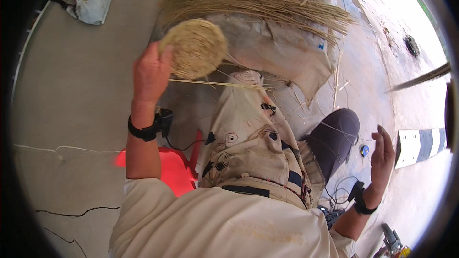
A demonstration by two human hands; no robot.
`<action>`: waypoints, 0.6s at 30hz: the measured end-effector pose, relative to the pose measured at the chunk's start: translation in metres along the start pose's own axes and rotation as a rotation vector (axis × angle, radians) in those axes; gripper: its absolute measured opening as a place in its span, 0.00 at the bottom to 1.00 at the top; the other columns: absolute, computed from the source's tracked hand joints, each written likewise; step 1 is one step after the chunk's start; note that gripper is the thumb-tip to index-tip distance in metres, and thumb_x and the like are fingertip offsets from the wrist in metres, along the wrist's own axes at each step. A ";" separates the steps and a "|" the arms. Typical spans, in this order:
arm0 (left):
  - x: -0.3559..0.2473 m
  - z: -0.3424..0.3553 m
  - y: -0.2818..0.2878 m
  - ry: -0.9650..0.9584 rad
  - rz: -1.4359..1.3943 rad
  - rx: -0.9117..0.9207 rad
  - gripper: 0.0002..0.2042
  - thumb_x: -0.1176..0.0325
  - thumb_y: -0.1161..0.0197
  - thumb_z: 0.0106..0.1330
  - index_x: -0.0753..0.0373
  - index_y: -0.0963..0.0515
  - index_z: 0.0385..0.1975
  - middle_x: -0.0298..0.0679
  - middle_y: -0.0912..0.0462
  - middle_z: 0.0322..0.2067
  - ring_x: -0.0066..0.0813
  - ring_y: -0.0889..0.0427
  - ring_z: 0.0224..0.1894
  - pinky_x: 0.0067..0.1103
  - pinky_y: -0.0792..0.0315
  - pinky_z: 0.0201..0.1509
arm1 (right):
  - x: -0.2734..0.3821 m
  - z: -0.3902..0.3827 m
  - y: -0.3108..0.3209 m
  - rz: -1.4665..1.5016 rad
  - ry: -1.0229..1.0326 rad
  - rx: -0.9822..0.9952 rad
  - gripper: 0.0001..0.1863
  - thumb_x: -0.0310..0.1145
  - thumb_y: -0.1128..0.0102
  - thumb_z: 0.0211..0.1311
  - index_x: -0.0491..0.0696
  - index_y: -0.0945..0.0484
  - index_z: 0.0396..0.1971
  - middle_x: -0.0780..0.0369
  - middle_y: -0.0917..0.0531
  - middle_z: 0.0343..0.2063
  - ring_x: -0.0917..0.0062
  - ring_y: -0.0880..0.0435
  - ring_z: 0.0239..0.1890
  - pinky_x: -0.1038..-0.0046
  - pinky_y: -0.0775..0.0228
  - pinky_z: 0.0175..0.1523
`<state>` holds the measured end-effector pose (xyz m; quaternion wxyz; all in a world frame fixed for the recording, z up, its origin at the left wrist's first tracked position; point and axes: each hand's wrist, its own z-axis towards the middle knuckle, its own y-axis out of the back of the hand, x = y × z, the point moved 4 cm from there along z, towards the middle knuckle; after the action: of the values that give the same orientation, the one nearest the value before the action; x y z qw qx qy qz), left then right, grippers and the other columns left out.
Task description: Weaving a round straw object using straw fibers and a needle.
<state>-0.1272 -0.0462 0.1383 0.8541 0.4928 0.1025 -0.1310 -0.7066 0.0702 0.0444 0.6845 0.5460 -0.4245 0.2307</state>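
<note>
Near the upper centre, my left hand (150, 74) grips the rim of a round, flat woven straw piece (195, 48), thumb over its near face. A few long pale strands (210, 83) stretch from below the piece across my leg. My right hand (382, 155) is raised at the right, fingers loosely bent and apart, with nothing visible held in it; a thin fibre runs near it. My legs, one in patterned cream cloth (246, 143) and the other in dark grey (330, 138), lie between the two hands.
Bundles of dry straw (258, 7) lie on a crumpled sheet (282, 52) ahead. A red plastic seat (169, 167), cables (76, 212), a white bag (93, 0), a small blue round item (364, 151), a striped block (420, 145) and tools (392, 239) are around me.
</note>
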 end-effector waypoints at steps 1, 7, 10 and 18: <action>0.012 0.004 0.014 0.034 0.028 -0.113 0.13 0.60 0.37 0.76 0.65 0.21 0.41 0.56 0.14 0.35 0.62 0.15 0.38 0.43 0.22 0.39 | -0.002 -0.001 0.004 0.010 -0.009 -0.040 0.17 0.33 0.47 0.82 0.39 0.19 0.59 0.64 0.15 0.41 0.84 0.23 0.38 0.79 0.31 0.46; 0.011 -0.029 0.010 0.130 0.045 -0.017 0.14 0.59 0.39 0.76 0.66 0.21 0.45 0.59 0.15 0.36 0.65 0.16 0.41 0.44 0.22 0.42 | 0.031 -0.019 -0.052 0.325 0.072 0.263 0.09 0.20 0.42 0.73 0.40 0.14 0.45 0.69 0.20 0.35 0.87 0.29 0.32 0.82 0.38 0.39; -0.036 -0.059 -0.033 0.066 -0.174 0.123 0.13 0.63 0.37 0.75 0.68 0.22 0.46 0.59 0.15 0.37 0.64 0.16 0.42 0.44 0.22 0.43 | 0.079 -0.044 -0.109 0.305 0.203 0.577 0.10 0.19 0.39 0.64 0.39 0.14 0.43 0.57 0.13 0.29 0.76 0.15 0.27 0.73 0.24 0.35; -0.105 -0.094 -0.069 -0.052 -0.505 0.340 0.12 0.66 0.36 0.74 0.68 0.22 0.49 0.57 0.15 0.37 0.59 0.14 0.39 0.38 0.22 0.40 | 0.145 -0.059 -0.194 0.120 0.589 0.508 0.05 0.24 0.37 0.68 0.42 0.18 0.42 0.51 0.17 0.23 0.53 0.15 0.24 0.60 0.24 0.30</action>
<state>-0.2531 0.0151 0.0673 0.7022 0.5841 0.1764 -0.3669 -0.4587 0.0466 0.0552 0.6051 0.5827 -0.1706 0.5150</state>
